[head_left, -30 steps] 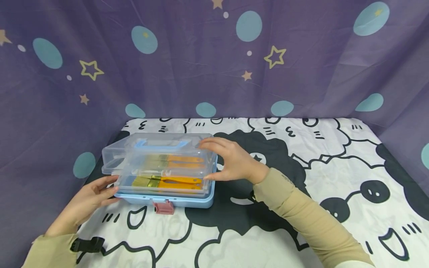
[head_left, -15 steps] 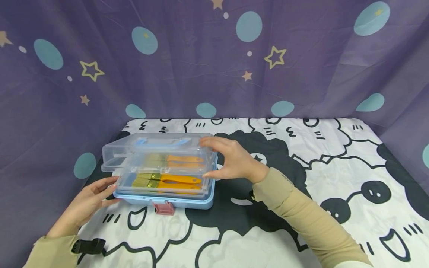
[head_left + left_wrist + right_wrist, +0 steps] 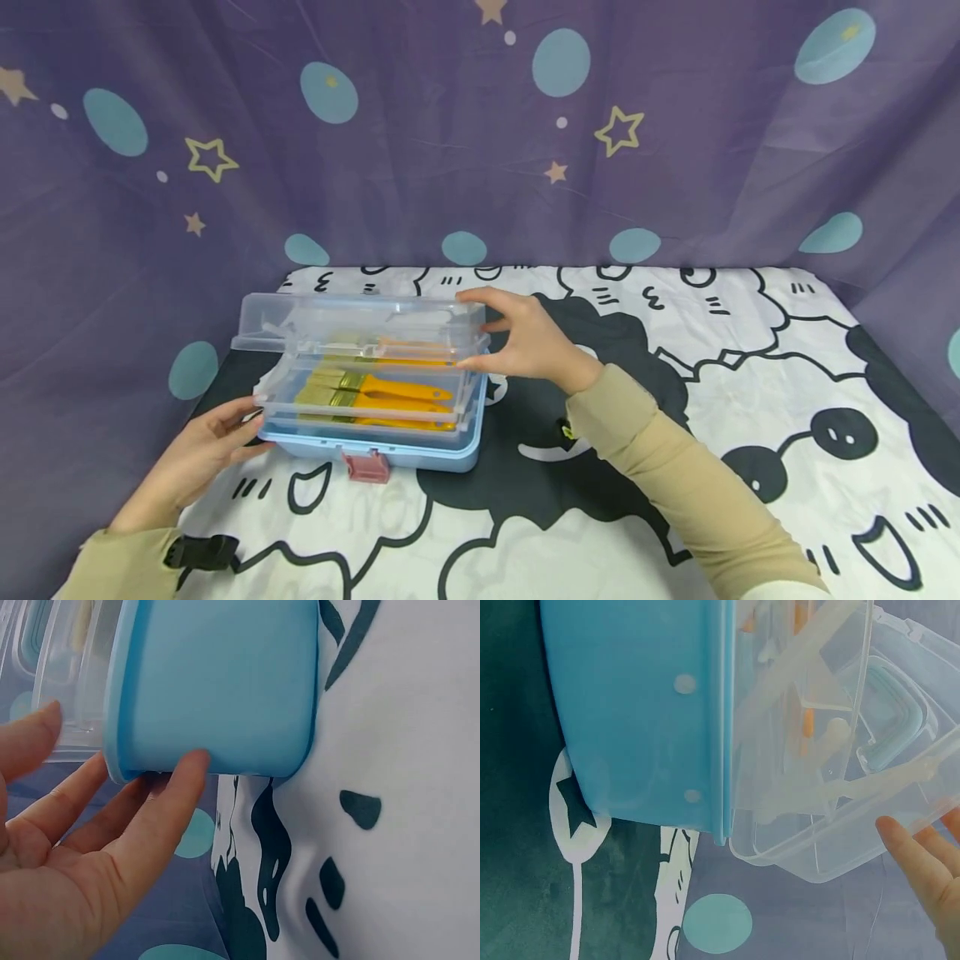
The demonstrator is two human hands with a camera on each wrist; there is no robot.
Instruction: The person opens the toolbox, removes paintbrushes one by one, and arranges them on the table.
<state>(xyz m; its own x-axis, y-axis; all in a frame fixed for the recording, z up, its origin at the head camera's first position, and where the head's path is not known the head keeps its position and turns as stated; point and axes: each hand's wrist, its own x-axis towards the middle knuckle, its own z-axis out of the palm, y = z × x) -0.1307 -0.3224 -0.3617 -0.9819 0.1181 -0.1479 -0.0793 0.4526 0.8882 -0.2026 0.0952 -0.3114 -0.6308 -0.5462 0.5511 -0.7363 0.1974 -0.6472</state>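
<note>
In the head view a light blue toolbox point(image 3: 420, 454) stands at the left of the table, with a pink latch point(image 3: 367, 467) on its front. Its clear lid point(image 3: 360, 321) is tilted up and back. Below the lid, a clear tray point(image 3: 281, 392) is raised above the base, and several yellow-handled paintbrushes point(image 3: 405, 389) show through and around it. My right hand point(image 3: 525, 337) holds the lid's right end between thumb and fingers. At the box's left end, the fingers of my left hand point(image 3: 97, 832) rest straight against the blue wall, thumb near the clear tray.
A white and black cartoon-print cloth point(image 3: 600, 533) covers the table. Behind it and along the sides hangs a purple curtain point(image 3: 420, 167) with stars and teal ovals. A small dark object point(image 3: 565, 430) lies partly hidden by the right sleeve.
My right hand has moved up and away with the lid, which tilts further back. The clear tray has risen, and the paintbrushes show more fully. My left hand stays at the box's end.
</note>
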